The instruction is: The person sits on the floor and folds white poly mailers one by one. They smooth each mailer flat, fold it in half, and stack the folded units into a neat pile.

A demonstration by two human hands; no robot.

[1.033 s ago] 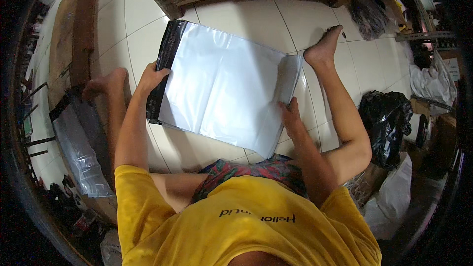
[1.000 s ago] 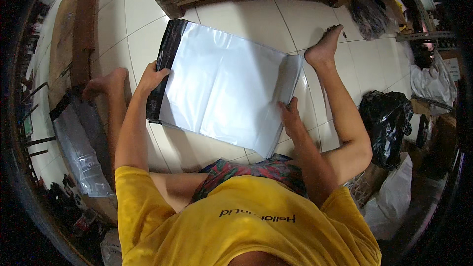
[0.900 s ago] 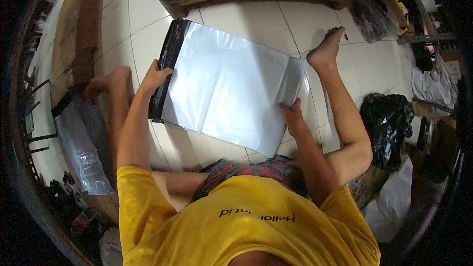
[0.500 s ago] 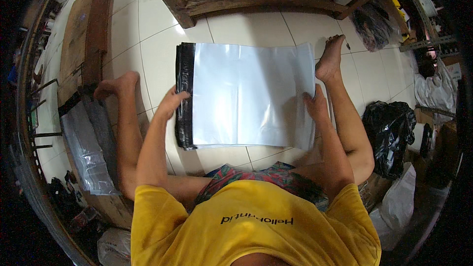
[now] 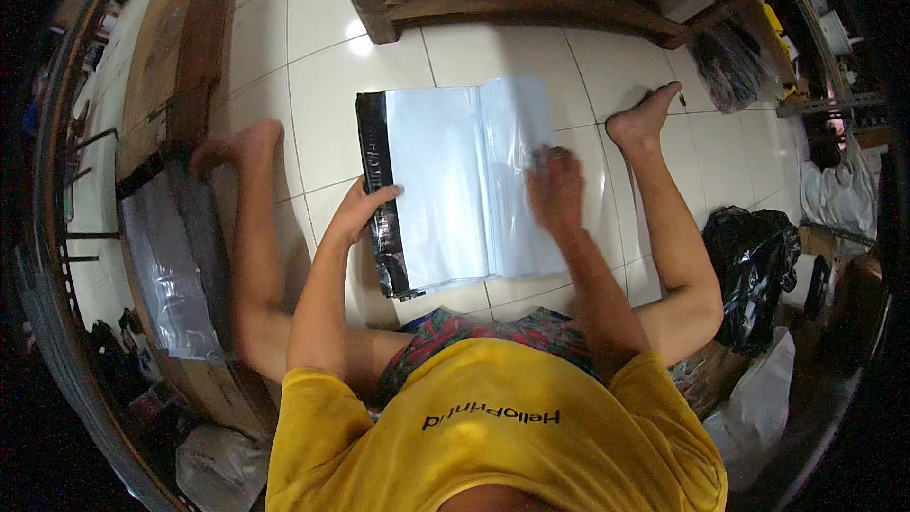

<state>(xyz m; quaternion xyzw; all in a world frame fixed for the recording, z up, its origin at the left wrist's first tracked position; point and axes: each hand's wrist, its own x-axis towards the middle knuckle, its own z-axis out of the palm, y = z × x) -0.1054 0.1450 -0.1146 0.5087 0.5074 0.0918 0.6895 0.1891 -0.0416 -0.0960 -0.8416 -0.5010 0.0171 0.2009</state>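
Observation:
In front of me a stack of white plastic mailing bags (image 5: 436,190) with a black left edge is held over the tiled floor. A crease runs down it, right of the middle, and the part beyond looks bent and blurred. My left hand (image 5: 358,210) grips the black edge, thumb on top and fingers hidden underneath. At the right edge is my right hand (image 5: 557,192), smeared by motion. Its fingers seem curled near the plastic, but whether they hold it does not show.
My bare legs (image 5: 668,237) spread on both sides. Grey plastic bags (image 5: 175,270) lie on cardboard (image 5: 171,57) at the left. A wooden table (image 5: 531,14) stands ahead. At the right are a black plastic bag (image 5: 752,270) and a white sack (image 5: 754,398).
My right hand has moved left from the stack's right edge and now blurs. The stack looks narrower, with its right part bent. My left hand keeps its grip on the black edge.

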